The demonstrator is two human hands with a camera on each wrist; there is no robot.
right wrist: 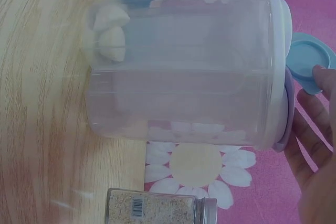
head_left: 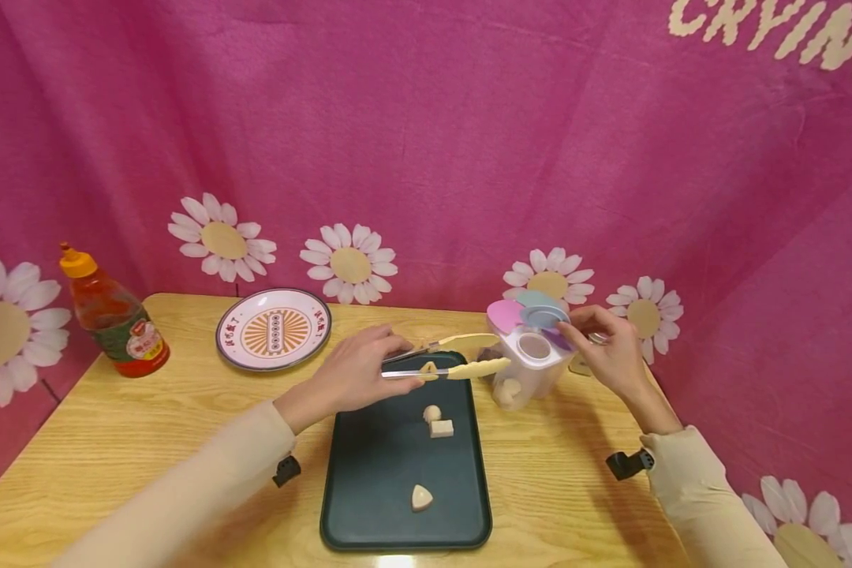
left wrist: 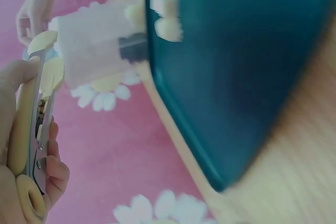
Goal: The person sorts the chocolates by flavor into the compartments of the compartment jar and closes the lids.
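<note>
My left hand [head_left: 360,367] grips a pair of metal tongs [head_left: 436,371] with yellow tips, which stand apart beside the container with nothing visible between them. On the right, a clear plastic container [right wrist: 184,72] has a white rim and pink, teal, blue and purple flaps. My right hand [head_left: 610,347] pinches the raised blue flap [right wrist: 310,60] between thumb and fingers. A round opening [head_left: 535,345] shows in the container's top. Pale pieces [right wrist: 112,32] lie at its bottom. The dark green tray [head_left: 369,473] bears a round piece [head_left: 432,413], a block [head_left: 441,428] and a triangular piece [head_left: 421,498], all pale.
A patterned plate [head_left: 230,335] lies at the back left. Farther left stands a bottle of red sauce [head_left: 124,323] with a yellow cap. Close to the container is a glass jar [right wrist: 157,207] of pale granules. A pink flowered curtain [head_left: 426,158] hangs behind the wooden table [head_left: 206,457].
</note>
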